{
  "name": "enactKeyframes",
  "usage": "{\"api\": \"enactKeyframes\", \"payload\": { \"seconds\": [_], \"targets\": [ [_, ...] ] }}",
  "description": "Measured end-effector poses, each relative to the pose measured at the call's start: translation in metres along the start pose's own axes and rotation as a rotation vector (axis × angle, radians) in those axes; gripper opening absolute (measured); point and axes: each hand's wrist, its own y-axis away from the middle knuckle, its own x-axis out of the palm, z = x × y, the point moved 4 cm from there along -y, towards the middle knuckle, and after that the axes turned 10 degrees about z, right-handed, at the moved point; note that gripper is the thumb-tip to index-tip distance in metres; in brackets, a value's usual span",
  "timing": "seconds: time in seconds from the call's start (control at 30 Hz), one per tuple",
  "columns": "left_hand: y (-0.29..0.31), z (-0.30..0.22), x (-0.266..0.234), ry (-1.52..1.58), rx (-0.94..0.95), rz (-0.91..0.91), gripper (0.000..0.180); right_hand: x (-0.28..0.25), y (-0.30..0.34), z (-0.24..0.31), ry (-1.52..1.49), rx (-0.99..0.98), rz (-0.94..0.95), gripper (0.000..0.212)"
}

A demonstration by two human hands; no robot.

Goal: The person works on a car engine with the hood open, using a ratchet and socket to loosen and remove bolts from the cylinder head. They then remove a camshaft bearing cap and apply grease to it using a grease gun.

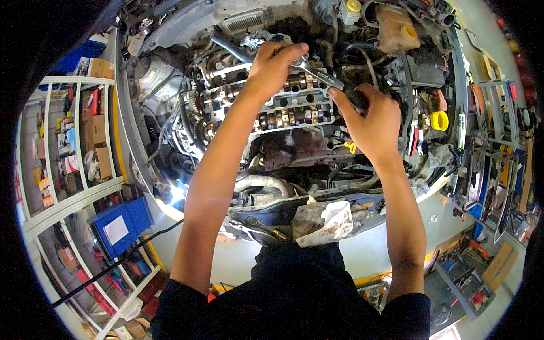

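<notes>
My left hand (272,69) is closed over the head end of a ratchet wrench (323,75), above the far side of an open car engine. The wrench has a silver shaft and slants down to the right. At its other end my right hand (371,119) is curled round the dark grip, thumb near the shaft. Under the hands lies the uncovered cylinder head, with a near camshaft (294,118) and a far one (297,83), its left part behind my left forearm. What the wrench head sits on is hidden by my left hand.
A brownish reservoir (398,29) stands at the far right of the engine bay. Beside the right edge lie a yellow ring-shaped cap (438,120) and a marker (462,130). Crumpled stained paper (323,222) rests on the front edge. White shelving (71,198) stands left.
</notes>
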Motion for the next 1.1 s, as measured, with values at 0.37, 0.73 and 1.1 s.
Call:
{"api": "enactKeyframes", "payload": {
  "seconds": [0.37, 0.73, 1.1],
  "targets": [
    [-0.007, 0.007, 0.0, 0.066, 0.035, 0.021, 0.036, -0.004, 0.004, 0.009, -0.009, 0.014, 0.01, 0.048],
    [-0.024, -0.003, 0.01, -0.169, 0.261, 0.186, 0.047, 0.037, 0.055, 0.026, -0.541, 0.139, 0.643, 0.037],
    [0.007, 0.023, -0.018, 0.483, 0.18, -0.362, 0.035, -0.012, -0.12, 0.005, 0.409, -0.621, 0.349, 0.052]
  ]
}}
